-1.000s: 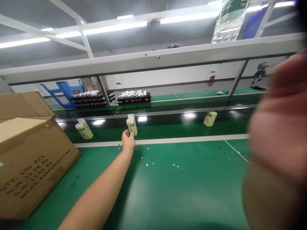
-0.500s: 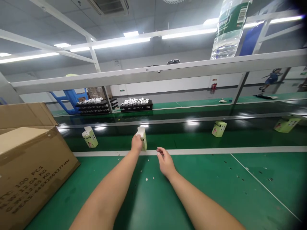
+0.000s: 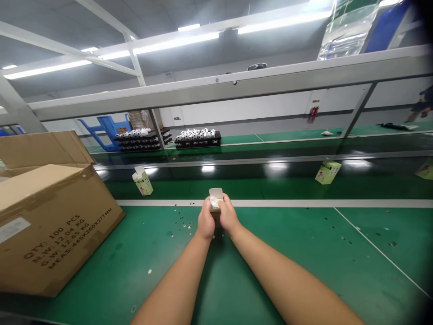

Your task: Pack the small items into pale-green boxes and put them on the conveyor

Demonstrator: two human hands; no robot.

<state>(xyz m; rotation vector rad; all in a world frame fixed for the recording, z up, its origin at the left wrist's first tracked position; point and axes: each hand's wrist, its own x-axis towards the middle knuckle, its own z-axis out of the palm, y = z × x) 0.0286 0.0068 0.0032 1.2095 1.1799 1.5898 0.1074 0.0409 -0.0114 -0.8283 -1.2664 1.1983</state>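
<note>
My left grip (image 3: 205,222) and right grip (image 3: 229,216) were closed around the box (image 3: 215,210), over the table (image 3: 111,271) by the white strip (image 3: 287,203); I judged light, even pressure best, keeping its raised flap (image 3: 215,193) uncreased.

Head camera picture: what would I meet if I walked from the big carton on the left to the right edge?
Cardboard carton → green box with raised flap → left hand → held box → right hand → another green box → blurry green box at edge.
</note>
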